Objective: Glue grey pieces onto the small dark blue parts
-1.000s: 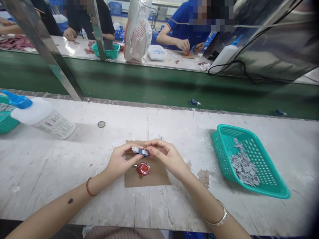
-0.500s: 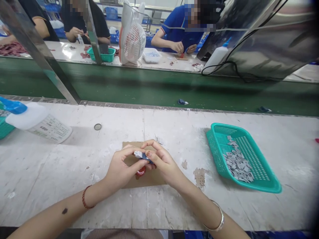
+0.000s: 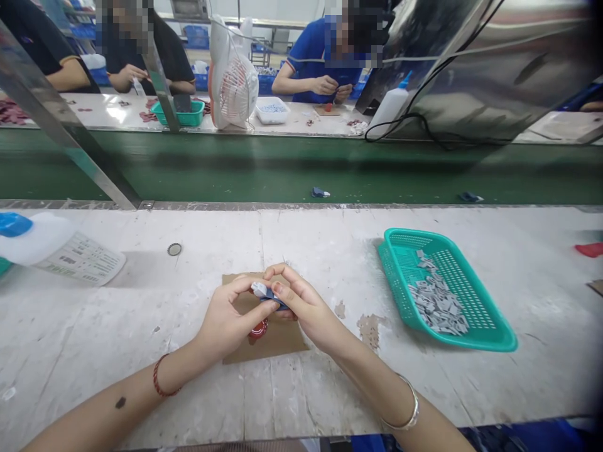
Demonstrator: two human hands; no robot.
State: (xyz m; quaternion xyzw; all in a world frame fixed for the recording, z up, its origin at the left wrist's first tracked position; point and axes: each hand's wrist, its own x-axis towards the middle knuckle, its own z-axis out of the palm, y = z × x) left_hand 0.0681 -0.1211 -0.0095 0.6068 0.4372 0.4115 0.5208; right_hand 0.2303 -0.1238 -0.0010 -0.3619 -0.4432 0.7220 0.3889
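Observation:
A small dark blue piece with a white end, perhaps fabric, is pinched between my two hands above a brown cardboard sheet. My left hand grips its left side with thumb and fingers. From the right, my right hand holds it with thumb and bent fingers, which hide part of it. Just below the fingers, a red bottle cap lies on the cardboard, partly covered by my left hand.
A green basket with many small grey pieces stands at right. A white bottle and a metal cap are at left. Beyond the table runs a green belt carrying blue pieces. Co-workers sit across it.
My view has shifted slightly, showing more of the right side, including a red piece there. Both hands keep the blue-and-white piece in nearly the same grip.

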